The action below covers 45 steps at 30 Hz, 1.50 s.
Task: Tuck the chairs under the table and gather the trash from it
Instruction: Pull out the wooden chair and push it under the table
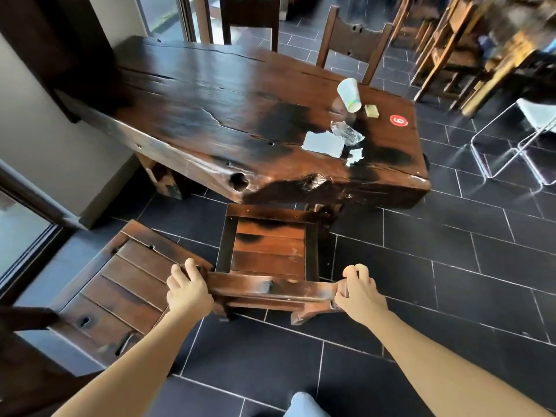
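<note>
A dark wooden chair [269, 251] stands in front of the thick slab table [210, 115], its seat's far edge at the table's near side. My left hand [188, 288] grips the left end of its backrest top rail and my right hand [359, 291] grips the right end. On the table's right part lie a tipped white paper cup [349, 94], crumpled clear plastic [346, 132], a pale napkin [323, 143], a small torn scrap [355, 156] and a small tan packet [371, 110].
A second wooden chair [120, 290] stands angled at my left, touching the held chair's rail. Two more chairs [355, 40] stand beyond the table. A clear-framed stool [517, 139] is at the right on the dark tiled floor. A wall and window run along the left.
</note>
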Each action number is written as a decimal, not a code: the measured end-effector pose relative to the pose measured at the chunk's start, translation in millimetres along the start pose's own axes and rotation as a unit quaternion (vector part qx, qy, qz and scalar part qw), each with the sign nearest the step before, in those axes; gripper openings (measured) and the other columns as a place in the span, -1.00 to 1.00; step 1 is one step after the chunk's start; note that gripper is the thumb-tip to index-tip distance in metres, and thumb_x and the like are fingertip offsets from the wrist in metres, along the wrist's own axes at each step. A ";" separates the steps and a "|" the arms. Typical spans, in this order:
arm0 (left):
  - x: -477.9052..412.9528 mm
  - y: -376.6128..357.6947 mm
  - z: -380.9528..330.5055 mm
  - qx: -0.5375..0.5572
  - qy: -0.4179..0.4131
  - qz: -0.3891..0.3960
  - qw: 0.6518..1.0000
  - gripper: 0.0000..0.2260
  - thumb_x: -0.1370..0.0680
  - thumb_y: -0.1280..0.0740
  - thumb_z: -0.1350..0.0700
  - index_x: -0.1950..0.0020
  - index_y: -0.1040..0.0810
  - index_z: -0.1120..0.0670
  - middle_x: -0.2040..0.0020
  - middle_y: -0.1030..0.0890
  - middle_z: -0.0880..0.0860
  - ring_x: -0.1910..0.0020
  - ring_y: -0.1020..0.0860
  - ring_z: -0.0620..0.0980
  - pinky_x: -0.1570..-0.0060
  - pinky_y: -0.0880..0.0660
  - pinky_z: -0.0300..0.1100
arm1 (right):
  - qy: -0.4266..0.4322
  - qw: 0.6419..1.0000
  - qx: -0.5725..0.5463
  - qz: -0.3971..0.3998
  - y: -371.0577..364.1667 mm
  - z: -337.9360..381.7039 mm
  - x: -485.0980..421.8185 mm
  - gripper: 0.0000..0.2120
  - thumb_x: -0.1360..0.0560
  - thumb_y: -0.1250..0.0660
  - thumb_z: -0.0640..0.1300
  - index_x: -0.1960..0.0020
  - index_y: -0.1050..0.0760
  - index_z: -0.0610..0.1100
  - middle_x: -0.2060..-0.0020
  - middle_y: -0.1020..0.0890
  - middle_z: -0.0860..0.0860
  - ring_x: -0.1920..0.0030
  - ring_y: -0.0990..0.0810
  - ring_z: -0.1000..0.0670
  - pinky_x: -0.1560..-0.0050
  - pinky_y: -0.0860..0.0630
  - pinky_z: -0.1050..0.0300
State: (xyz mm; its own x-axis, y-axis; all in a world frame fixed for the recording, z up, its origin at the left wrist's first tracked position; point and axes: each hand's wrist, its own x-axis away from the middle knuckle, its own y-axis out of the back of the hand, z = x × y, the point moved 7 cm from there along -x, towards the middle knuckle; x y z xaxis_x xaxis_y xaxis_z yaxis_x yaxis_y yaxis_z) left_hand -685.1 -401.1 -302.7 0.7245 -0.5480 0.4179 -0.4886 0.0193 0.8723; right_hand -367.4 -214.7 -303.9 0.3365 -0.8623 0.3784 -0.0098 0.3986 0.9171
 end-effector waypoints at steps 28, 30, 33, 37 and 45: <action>-21.3 2.4 -13.7 0.009 -0.067 0.014 0.998 -0.49 -0.37 -0.48 0.14 -0.15 -0.25 0.21 -0.16 -0.28 0.25 -0.16 -0.39 0.33 -0.07 -0.43 0.12 | -0.041 0.997 -0.071 0.009 11.9 -14.1 -21.2 -0.72 -0.49 -0.33 -0.17 -0.10 -0.27 -0.07 -0.02 -0.27 -0.05 0.21 -0.52 -0.08 0.11 -0.55 0.05; -30.1 6.4 -15.2 0.002 -0.073 0.017 0.997 -0.48 -0.37 -0.48 0.13 -0.15 -0.25 0.21 -0.16 -0.28 0.25 -0.16 -0.39 0.32 -0.07 -0.44 0.13 | -0.041 0.996 -0.074 -0.005 13.1 -8.3 -23.0 -0.72 -0.48 -0.34 -0.18 -0.05 -0.25 -0.05 0.00 -0.27 -0.05 0.21 -0.52 -0.07 0.12 -0.56 0.06; -44.5 12.3 -14.5 -0.009 -0.075 0.025 0.997 -0.46 -0.37 -0.49 0.11 -0.17 -0.25 0.19 -0.16 -0.27 0.24 -0.16 -0.40 0.31 -0.05 -0.45 0.11 | -0.040 0.996 -0.080 -0.018 13.4 0.9 -27.7 -0.72 -0.48 -0.35 -0.18 -0.05 -0.25 -0.06 0.01 -0.26 -0.04 0.22 -0.50 -0.06 0.16 -0.52 0.11; -61.3 20.4 -15.5 -0.012 -0.077 0.030 0.996 -0.50 -0.38 -0.48 0.12 -0.12 -0.24 0.18 -0.15 -0.27 0.23 -0.14 -0.41 0.29 -0.02 -0.45 0.09 | -0.031 0.995 -0.079 -0.051 15.1 11.6 -33.4 -0.75 -0.50 -0.34 -0.17 -0.09 -0.30 -0.12 0.02 -0.29 -0.06 0.25 -0.49 -0.05 0.21 -0.50 0.15; -114.0 41.1 -23.4 -0.032 -0.081 0.033 0.996 -0.50 -0.38 -0.49 0.13 -0.15 -0.27 0.18 -0.16 -0.28 0.22 -0.09 -0.43 0.27 0.05 -0.45 0.06 | -0.025 0.992 -0.080 -0.090 25.1 41.0 -50.7 -0.79 -0.50 -0.31 -0.14 -0.04 -0.30 -0.12 0.04 -0.30 -0.04 0.23 -0.52 -0.08 0.26 -0.49 0.12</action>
State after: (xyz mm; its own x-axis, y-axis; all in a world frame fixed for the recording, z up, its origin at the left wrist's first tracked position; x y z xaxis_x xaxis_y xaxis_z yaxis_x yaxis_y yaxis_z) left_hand -776.4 -318.3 -308.5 0.6014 -0.6711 0.4335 -0.4976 0.1099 0.8604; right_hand -423.3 -173.7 -294.9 0.2713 -0.9370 0.2201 0.1967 0.2778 0.9403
